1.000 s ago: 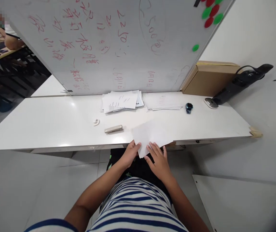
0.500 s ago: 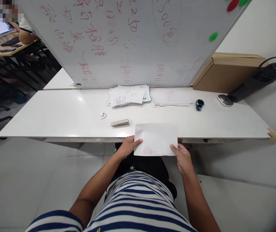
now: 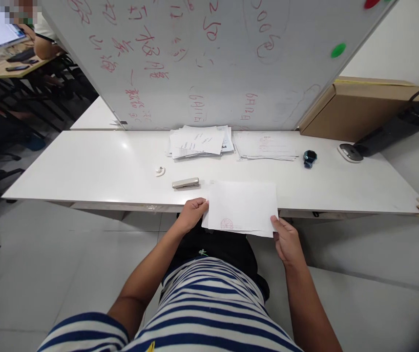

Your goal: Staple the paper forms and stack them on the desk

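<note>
White paper sheets [image 3: 242,205] with a red round stamp near the lower edge are held at the desk's front edge, slightly out of line with each other at the left and bottom. My left hand [image 3: 193,215] pinches their left edge, thumb and fingers closed. At the lower right corner, my right hand [image 3: 288,239] grips them with its thumb on top. Just beyond my left hand lies a beige stapler [image 3: 185,184]. A small white curved object [image 3: 160,171] rests to the left of the stapler.
On the white desk [image 3: 85,166], a messy paper pile [image 3: 198,142] and a flatter paper stack [image 3: 268,147] lie before a whiteboard [image 3: 224,73]. A dark watch [image 3: 309,159], a computer mouse [image 3: 350,152], a cardboard box [image 3: 363,112] and a black cylindrical device [image 3: 396,124] are at right.
The sheets have shifted from evenly stacked to slightly offset, with lower layers showing at the left and bottom. My left thumb has moved off their face to the edge. The view has shifted slightly.
</note>
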`<state>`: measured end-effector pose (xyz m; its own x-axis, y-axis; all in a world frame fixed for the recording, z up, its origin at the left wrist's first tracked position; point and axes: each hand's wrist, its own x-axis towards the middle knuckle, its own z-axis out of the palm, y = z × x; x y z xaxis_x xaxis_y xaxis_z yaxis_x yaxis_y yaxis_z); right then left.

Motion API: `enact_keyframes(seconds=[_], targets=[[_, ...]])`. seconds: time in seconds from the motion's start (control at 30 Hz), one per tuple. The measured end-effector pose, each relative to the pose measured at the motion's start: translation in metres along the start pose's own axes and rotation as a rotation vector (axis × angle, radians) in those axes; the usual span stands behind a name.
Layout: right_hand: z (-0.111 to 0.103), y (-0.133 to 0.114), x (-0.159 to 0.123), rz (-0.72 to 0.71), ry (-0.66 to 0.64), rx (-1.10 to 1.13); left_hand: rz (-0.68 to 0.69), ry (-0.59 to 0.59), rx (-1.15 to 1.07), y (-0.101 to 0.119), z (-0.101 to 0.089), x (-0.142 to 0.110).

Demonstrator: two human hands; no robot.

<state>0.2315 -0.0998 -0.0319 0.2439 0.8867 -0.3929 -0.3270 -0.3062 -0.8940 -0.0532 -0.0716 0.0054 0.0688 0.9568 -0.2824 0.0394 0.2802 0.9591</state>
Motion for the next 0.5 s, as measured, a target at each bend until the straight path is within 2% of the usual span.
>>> enact_keyframes(seconds=[0.13,0.33,0.5], targets=[[0.001,-0.004,0.003,-0.005,-0.091,-0.047,-0.025,0.043,-0.032,-0.003,0.000,0.001],[0.009,-0.013,0.010,0.081,-0.212,-0.134,0.016,0.079,-0.005,-0.006,-0.003,0.002],[0.014,-0.017,0.017,0.005,-0.251,-0.175,0.072,0.072,0.001,-0.003,-0.005,0.003]])
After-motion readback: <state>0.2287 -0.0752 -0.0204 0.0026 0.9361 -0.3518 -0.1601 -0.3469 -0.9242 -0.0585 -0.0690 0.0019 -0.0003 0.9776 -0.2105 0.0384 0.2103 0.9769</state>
